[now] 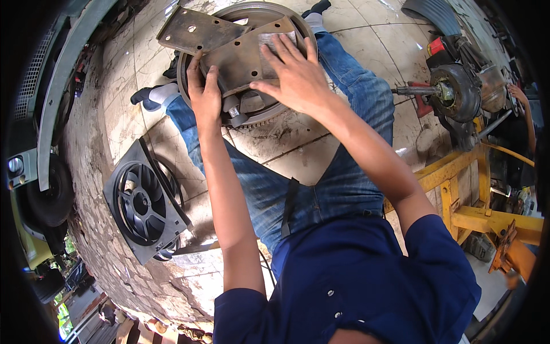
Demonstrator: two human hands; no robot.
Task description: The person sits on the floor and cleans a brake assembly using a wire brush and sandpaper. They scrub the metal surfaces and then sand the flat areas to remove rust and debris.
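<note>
A brown, rust-stained steel plate point(235, 63) with several bolt holes lies across a large toothed flywheel point(186, 97) on the floor between my legs. My left hand point(205, 94) grips the plate's left edge, thumb and fingers around it. Flat on the plate's right part, with fingers spread, rests my right hand point(299, 75). Under its fingertips is a thin pale grey sheet point(268, 40), perhaps sandpaper. A second holed steel plate point(200, 31) sticks out to the upper left, beyond the first. Below the plate's near edge a grey cylindrical metal part point(234, 112) shows.
To the left, a black radiator fan point(137, 200) in its shroud lies on the tiled floor. At right are a greasy hub assembly point(452, 92) with a shaft and a yellow steel frame point(458, 189). Another person's hand point(518, 94) shows at the far right. A vehicle stands far left.
</note>
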